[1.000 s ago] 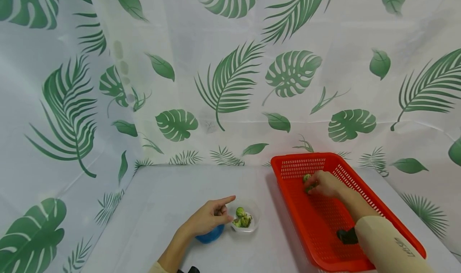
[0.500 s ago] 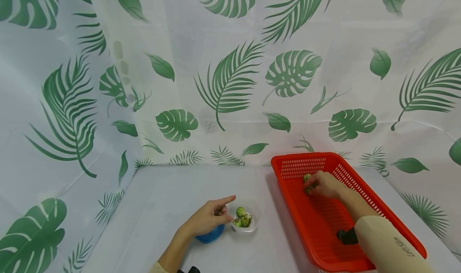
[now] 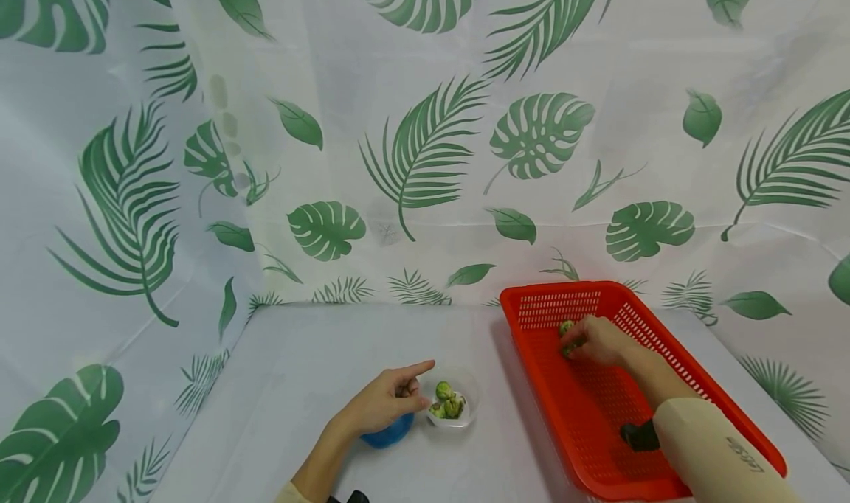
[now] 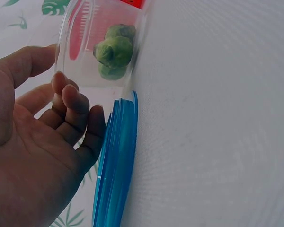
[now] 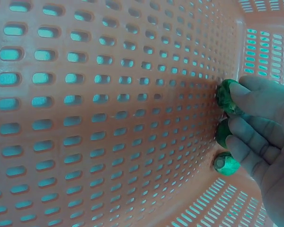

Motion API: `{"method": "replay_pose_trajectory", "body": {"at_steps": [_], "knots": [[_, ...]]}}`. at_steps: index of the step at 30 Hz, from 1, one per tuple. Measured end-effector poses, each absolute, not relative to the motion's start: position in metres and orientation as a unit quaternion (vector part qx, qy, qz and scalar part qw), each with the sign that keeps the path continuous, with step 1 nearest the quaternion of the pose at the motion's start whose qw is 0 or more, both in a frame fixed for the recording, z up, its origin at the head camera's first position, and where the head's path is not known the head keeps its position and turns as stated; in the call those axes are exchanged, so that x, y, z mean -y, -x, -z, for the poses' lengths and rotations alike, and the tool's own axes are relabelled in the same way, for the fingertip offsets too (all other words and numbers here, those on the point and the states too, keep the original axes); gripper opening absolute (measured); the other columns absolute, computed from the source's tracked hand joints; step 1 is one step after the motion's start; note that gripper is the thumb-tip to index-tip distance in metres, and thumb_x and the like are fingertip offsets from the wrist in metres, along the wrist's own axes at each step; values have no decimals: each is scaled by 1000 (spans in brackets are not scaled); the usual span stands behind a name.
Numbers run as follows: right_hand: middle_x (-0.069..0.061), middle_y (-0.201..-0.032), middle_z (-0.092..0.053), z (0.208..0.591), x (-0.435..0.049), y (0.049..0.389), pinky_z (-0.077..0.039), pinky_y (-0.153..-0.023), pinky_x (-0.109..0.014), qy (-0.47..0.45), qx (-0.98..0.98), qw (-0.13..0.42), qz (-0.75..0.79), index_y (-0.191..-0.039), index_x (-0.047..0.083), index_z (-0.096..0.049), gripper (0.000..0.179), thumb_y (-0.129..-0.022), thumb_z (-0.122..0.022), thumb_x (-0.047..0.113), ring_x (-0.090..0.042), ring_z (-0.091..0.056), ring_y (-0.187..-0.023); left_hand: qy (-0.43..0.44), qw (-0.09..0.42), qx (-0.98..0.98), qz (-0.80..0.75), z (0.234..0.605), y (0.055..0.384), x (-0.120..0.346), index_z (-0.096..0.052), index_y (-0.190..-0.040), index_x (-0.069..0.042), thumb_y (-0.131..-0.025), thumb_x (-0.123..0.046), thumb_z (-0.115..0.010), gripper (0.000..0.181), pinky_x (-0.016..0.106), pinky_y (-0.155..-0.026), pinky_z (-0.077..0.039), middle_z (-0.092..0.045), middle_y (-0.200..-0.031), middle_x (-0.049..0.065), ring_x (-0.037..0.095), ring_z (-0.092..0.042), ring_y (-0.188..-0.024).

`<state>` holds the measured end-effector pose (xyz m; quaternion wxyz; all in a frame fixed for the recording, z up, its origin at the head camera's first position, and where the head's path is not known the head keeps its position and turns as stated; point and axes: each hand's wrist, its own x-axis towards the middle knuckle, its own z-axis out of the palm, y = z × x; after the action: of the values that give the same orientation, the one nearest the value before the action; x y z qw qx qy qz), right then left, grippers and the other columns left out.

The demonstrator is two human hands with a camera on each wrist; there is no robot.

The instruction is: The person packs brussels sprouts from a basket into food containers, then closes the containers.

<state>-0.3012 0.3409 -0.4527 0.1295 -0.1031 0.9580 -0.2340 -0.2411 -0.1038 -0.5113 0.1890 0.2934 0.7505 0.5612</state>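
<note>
My right hand [image 3: 595, 341] is down in the red plastic basket [image 3: 551, 407], near its far end. In the right wrist view, its thumb and fingers pinch a green Brussels sprout [image 5: 226, 98]. Two others, a dark sprout [image 5: 222, 132] and a brighter sprout [image 5: 226, 163], lie beside it on the basket floor. My left hand [image 3: 385, 400] stays at the left side of a clear plastic container [image 3: 465, 377], fingers loosely bent, fingertips at its rim. Several Brussels sprouts [image 3: 446, 401] sit in the container. A blue lid [image 4: 117, 161] lies on the table under the left hand.
The red basket has slotted walls and takes up the right of the white table [image 3: 292, 370]. A leaf-printed curtain [image 3: 425, 134] rises behind the table and along its left side. A black wrist device [image 3: 639, 436] sits at the right sleeve's edge.
</note>
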Motion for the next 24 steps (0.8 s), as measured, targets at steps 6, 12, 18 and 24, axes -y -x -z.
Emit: {"method": "replay_pose_trajectory", "body": {"at_steps": [6, 12, 18, 24], "knots": [[-8, -105, -75, 451, -340, 300, -57, -86, -50, 115, -960, 98, 235, -115, 4, -80, 25, -90, -80, 10, -24, -60, -95, -290, 190, -751, -562, 512, 242, 103, -39, -160, -3, -101, -8, -66, 65, 18, -64, -39, -52, -87, 0, 3, -44, -70], [-6, -100, -76, 447, -335, 298, -59, -81, -43, 137, -956, 75, 250, -118, 4, -79, 28, -92, -78, 12, -22, -63, -91, -291, 190, -750, -563, 511, 241, 104, -39, -159, -2, -101, -8, -66, 64, 18, -65, -39, -52, -87, 0, 3, -44, -70], [-7, -98, -75, 446, -333, 297, -59, -78, -42, 129, -957, 70, 249, -118, 3, -79, 28, -91, -79, 11, -22, -63, -89, -289, 189, -753, -560, 510, 240, 104, -40, -159, -3, -101, -8, -66, 64, 18, -65, -39, -52, -87, 0, 3, -44, -70], [-9, -103, -75, 443, -333, 296, -60, -81, -42, 122, -952, 59, 274, -120, 1, -77, 27, -94, -76, 9, -23, -65, -92, -288, 186, -756, -557, 510, 241, 103, -41, -159, -3, -101, -9, -67, 64, 18, -65, -39, -53, -87, 0, 3, -44, -70]]}}
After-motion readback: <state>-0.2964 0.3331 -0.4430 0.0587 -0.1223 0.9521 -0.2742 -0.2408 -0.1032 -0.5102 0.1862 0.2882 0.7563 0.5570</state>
